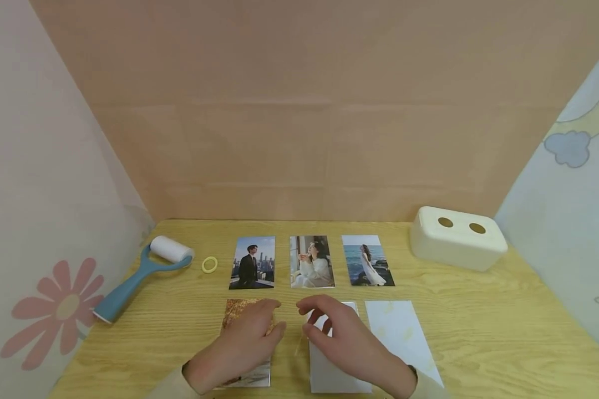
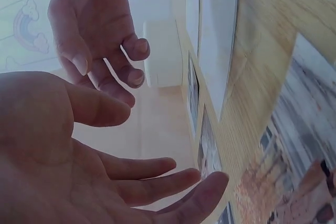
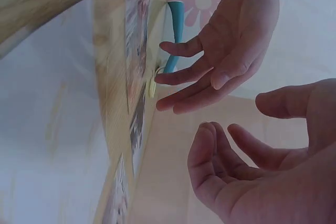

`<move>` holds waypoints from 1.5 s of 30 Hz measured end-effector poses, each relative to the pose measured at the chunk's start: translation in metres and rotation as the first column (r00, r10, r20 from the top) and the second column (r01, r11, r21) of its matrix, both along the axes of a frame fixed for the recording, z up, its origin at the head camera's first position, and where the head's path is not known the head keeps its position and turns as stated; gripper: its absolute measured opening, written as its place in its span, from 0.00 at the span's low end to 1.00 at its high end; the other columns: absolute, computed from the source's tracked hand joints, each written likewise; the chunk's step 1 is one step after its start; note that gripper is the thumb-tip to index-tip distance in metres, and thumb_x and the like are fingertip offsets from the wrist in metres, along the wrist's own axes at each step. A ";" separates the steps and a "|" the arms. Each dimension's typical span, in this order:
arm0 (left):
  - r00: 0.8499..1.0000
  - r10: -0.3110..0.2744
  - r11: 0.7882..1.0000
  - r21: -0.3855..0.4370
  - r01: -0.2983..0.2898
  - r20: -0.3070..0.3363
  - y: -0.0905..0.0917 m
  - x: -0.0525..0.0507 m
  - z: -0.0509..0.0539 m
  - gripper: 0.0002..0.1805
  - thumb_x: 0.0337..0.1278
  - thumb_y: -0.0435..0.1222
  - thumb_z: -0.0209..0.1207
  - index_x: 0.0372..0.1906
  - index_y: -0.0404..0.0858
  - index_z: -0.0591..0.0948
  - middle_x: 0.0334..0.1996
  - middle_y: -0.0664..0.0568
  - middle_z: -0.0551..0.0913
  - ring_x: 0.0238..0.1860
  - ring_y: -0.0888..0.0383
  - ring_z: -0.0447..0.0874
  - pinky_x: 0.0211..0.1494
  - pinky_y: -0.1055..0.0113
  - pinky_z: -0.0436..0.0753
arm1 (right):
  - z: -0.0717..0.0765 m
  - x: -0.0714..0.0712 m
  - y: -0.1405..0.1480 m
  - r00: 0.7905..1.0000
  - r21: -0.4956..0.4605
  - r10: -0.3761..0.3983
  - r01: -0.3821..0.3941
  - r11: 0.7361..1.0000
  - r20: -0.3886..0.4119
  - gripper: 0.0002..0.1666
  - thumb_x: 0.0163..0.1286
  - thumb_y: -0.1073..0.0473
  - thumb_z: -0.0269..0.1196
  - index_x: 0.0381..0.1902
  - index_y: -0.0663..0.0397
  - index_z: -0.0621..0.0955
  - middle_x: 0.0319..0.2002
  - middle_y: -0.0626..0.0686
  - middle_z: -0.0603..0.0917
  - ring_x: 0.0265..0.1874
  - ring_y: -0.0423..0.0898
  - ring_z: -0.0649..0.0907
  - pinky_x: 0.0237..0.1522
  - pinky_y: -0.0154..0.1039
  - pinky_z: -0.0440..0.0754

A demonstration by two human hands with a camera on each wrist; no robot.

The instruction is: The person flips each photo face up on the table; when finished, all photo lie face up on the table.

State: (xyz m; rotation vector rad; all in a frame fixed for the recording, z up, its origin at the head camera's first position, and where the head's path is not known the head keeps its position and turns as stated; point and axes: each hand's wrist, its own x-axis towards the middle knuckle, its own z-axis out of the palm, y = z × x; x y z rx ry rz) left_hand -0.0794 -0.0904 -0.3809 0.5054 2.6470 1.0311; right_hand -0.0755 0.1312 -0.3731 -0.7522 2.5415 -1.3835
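Note:
Both hands hover over the near row of cards, holding nothing. My left hand [image 1: 244,341] is above an autumn-coloured photo [image 1: 262,377], its fingers loosely bent. Over a whitish, blank-looking card [image 1: 329,371] hangs my right hand [image 1: 354,343], fingers curved and apart from the thumb. To its right lies a pale patterned sheet [image 1: 401,332], partly under the right wrist. Behind the hands three photos lie in a row: a person in a dark suit [image 1: 252,263], a seated person in white [image 1: 311,261] and a person in a white dress by the sea [image 1: 368,260].
A blue-handled roller [image 1: 135,282] with a white roll lies at the left, beside a small yellow ring [image 1: 209,265]. At the back right stands a white box [image 1: 456,244] with two round holes. Walls enclose the wooden table [image 1: 494,316] at the back and sides.

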 end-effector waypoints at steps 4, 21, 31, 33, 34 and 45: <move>1.000 -0.009 1.000 -0.023 0.009 -0.016 0.007 -0.004 0.002 0.27 0.75 0.44 0.53 0.66 0.27 0.73 0.65 0.37 0.74 0.68 0.37 0.67 0.64 0.38 0.69 | -0.001 0.002 0.011 0.996 0.038 -0.011 0.014 0.999 -0.088 0.15 0.74 0.60 0.63 0.56 0.48 0.79 0.51 0.44 0.81 0.43 0.42 0.79 0.38 0.38 0.82; 0.992 -0.106 0.993 0.051 0.102 0.073 0.036 -0.024 -0.009 0.29 0.74 0.43 0.51 0.69 0.25 0.69 0.69 0.35 0.70 0.72 0.38 0.62 0.72 0.41 0.61 | -0.025 0.010 0.065 0.955 0.353 -0.041 0.148 0.924 -0.293 0.25 0.64 0.56 0.72 0.57 0.55 0.80 0.53 0.45 0.77 0.51 0.48 0.79 0.50 0.46 0.81; 0.989 -0.115 0.993 0.018 0.114 0.098 0.046 -0.026 -0.017 0.34 0.75 0.46 0.50 0.74 0.26 0.63 0.73 0.36 0.64 0.76 0.37 0.54 0.74 0.41 0.57 | -0.041 0.017 0.089 0.972 0.493 0.005 0.116 0.862 -0.237 0.40 0.54 0.42 0.77 0.60 0.57 0.80 0.52 0.49 0.75 0.47 0.49 0.76 0.48 0.51 0.78; 0.988 -0.117 0.993 0.006 0.117 0.098 0.048 -0.026 -0.018 0.35 0.75 0.46 0.49 0.74 0.25 0.62 0.73 0.36 0.63 0.76 0.37 0.53 0.73 0.42 0.58 | -0.043 0.017 0.091 0.975 0.518 0.014 0.105 0.849 -0.221 0.43 0.52 0.40 0.78 0.61 0.57 0.80 0.51 0.47 0.73 0.45 0.47 0.74 0.46 0.50 0.76; 0.988 -0.119 0.993 0.001 0.120 0.099 0.049 -0.027 -0.019 0.35 0.75 0.46 0.49 0.74 0.25 0.62 0.73 0.35 0.63 0.76 0.37 0.52 0.73 0.42 0.58 | -0.044 0.017 0.091 0.978 0.530 0.016 0.099 0.842 -0.207 0.44 0.51 0.39 0.78 0.61 0.57 0.80 0.50 0.47 0.72 0.45 0.47 0.72 0.45 0.50 0.75; 0.985 -0.102 0.993 -0.042 0.108 0.138 0.056 -0.029 -0.017 0.37 0.75 0.47 0.49 0.75 0.26 0.59 0.73 0.35 0.62 0.74 0.37 0.54 0.70 0.41 0.63 | -0.054 0.019 0.094 0.986 0.589 0.032 0.073 0.805 -0.165 0.48 0.50 0.35 0.77 0.63 0.54 0.78 0.50 0.43 0.68 0.45 0.45 0.66 0.42 0.45 0.68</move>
